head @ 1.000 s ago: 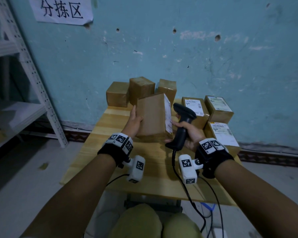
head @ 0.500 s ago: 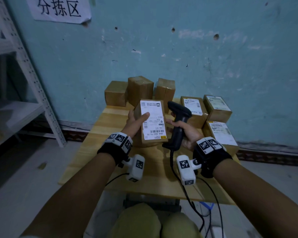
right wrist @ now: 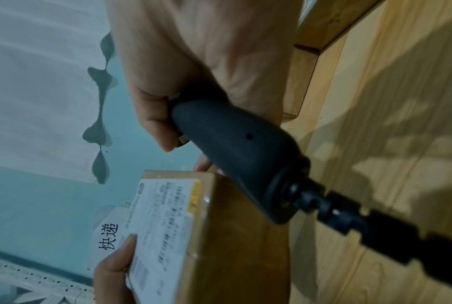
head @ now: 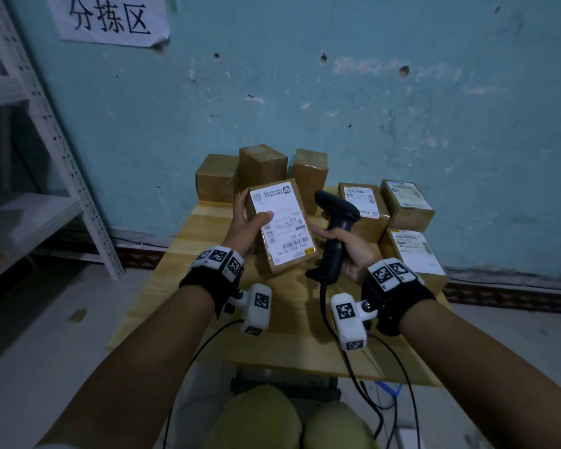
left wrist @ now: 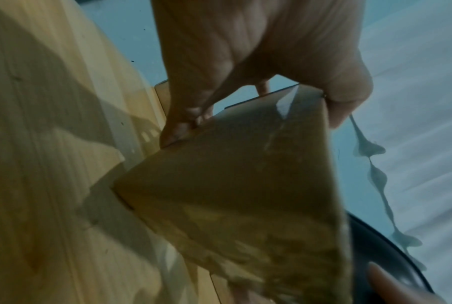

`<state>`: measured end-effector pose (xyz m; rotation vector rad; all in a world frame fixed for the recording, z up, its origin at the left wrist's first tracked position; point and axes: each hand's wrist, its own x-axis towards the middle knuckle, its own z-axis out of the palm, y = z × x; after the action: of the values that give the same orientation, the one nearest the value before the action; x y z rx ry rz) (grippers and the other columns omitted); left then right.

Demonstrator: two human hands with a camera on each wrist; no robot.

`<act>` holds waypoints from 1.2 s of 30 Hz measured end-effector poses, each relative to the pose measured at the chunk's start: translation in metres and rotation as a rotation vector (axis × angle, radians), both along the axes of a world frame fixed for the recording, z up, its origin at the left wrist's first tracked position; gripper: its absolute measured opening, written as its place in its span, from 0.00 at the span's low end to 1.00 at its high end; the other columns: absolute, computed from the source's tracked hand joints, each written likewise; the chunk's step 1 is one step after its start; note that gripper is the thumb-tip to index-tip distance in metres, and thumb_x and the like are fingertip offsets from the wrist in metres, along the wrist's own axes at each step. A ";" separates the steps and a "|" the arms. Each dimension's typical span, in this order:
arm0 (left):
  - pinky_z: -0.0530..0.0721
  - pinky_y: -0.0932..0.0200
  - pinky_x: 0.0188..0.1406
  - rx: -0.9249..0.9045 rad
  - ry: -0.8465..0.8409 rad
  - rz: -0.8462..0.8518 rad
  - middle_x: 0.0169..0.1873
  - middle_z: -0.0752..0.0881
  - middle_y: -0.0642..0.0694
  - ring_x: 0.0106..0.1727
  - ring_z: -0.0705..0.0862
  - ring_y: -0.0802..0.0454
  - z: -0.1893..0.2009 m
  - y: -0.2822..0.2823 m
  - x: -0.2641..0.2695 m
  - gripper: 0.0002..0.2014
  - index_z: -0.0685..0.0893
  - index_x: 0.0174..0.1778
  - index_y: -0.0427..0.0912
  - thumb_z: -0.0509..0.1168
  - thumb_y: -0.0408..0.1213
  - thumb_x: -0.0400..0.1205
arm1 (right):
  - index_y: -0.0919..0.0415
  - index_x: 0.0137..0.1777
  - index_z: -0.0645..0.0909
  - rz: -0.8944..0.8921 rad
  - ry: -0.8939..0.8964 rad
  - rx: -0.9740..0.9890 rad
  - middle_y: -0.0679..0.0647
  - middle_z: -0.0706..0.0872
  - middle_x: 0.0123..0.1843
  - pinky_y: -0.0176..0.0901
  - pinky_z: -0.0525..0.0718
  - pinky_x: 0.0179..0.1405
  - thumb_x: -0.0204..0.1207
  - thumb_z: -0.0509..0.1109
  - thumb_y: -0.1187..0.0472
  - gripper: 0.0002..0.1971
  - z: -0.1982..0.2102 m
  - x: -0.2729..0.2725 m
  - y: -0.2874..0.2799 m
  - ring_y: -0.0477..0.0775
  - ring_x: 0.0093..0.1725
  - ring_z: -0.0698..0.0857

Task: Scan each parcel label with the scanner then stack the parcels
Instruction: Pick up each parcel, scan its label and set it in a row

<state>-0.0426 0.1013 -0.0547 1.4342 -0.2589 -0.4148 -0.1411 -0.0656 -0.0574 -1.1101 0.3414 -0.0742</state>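
My left hand (head: 245,223) grips a brown cardboard parcel (head: 280,226) above the wooden table (head: 188,273), thumb lying across its white label, which faces up toward me. The same parcel (left wrist: 245,185) fills the left wrist view, fingers curled round its far edge. My right hand (head: 347,251) holds the black corded scanner (head: 334,234) by its handle just right of the parcel, head tilted up and to the left; its fingertips touch the parcel's right side. In the right wrist view the scanner handle (right wrist: 232,148) sits beside the labelled parcel (right wrist: 183,236).
Three plain brown boxes (head: 263,166) stand at the table's back edge. Three labelled parcels (head: 405,205) lie at the right side. A white metal shelf (head: 55,150) stands to the left, a blue wall behind. The scanner cable (head: 340,354) hangs over the table's front edge.
The parcel has turned from edge-on to label-up in my left hand and tilted toward me. The scanner stays in my right hand beside it, shifting slightly.
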 end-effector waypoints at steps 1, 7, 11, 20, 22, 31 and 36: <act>0.83 0.54 0.38 -0.029 0.016 0.014 0.67 0.80 0.39 0.54 0.82 0.44 0.001 0.000 0.001 0.32 0.55 0.79 0.58 0.62 0.35 0.83 | 0.60 0.49 0.83 0.005 0.004 0.000 0.49 0.92 0.43 0.50 0.88 0.39 0.80 0.58 0.68 0.11 0.000 0.000 0.000 0.49 0.48 0.86; 0.83 0.42 0.46 -0.167 0.095 0.091 0.59 0.80 0.44 0.58 0.81 0.43 0.004 -0.004 0.004 0.31 0.56 0.77 0.55 0.63 0.35 0.82 | 0.62 0.59 0.77 -0.054 0.034 0.055 0.56 0.85 0.51 0.65 0.87 0.44 0.77 0.65 0.66 0.11 -0.005 0.000 -0.001 0.57 0.53 0.83; 0.83 0.34 0.51 -0.197 0.123 0.082 0.67 0.74 0.45 0.65 0.78 0.41 0.000 -0.005 0.004 0.33 0.53 0.72 0.53 0.66 0.32 0.80 | 0.63 0.66 0.74 -0.017 -0.001 0.094 0.58 0.85 0.52 0.65 0.86 0.43 0.78 0.64 0.63 0.16 -0.007 0.001 -0.001 0.60 0.48 0.87; 0.71 0.39 0.69 -0.075 0.150 0.085 0.55 0.81 0.43 0.69 0.77 0.41 -0.004 0.000 0.013 0.16 0.65 0.45 0.54 0.68 0.52 0.77 | 0.59 0.52 0.79 -0.105 0.012 0.014 0.56 0.89 0.42 0.54 0.88 0.36 0.79 0.65 0.65 0.05 -0.012 0.000 -0.005 0.58 0.45 0.86; 0.71 0.39 0.73 -0.085 0.150 0.077 0.50 0.81 0.44 0.67 0.78 0.41 -0.006 0.001 0.016 0.14 0.66 0.45 0.51 0.68 0.45 0.78 | 0.60 0.53 0.80 -0.126 0.013 -0.004 0.55 0.90 0.39 0.53 0.86 0.37 0.78 0.66 0.65 0.06 -0.013 0.001 -0.007 0.57 0.41 0.87; 0.66 0.44 0.75 -0.034 0.112 -0.065 0.46 0.84 0.44 0.49 0.81 0.49 -0.006 0.009 0.006 0.31 0.55 0.75 0.51 0.64 0.31 0.81 | 0.64 0.55 0.79 -0.192 -0.006 -0.015 0.55 0.92 0.36 0.49 0.90 0.38 0.78 0.65 0.69 0.08 -0.017 0.004 -0.014 0.53 0.35 0.91; 0.62 0.34 0.78 0.001 0.065 -0.149 0.70 0.77 0.35 0.68 0.77 0.38 0.002 0.016 0.004 0.42 0.50 0.79 0.62 0.65 0.26 0.78 | 0.64 0.53 0.80 -0.189 0.011 -0.032 0.56 0.91 0.37 0.49 0.89 0.40 0.77 0.67 0.67 0.07 -0.016 0.001 -0.019 0.55 0.38 0.89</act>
<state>-0.0389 0.1170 -0.0525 1.4046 -0.3142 -0.5820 -0.1401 -0.0843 -0.0730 -1.1077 0.4559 -0.2419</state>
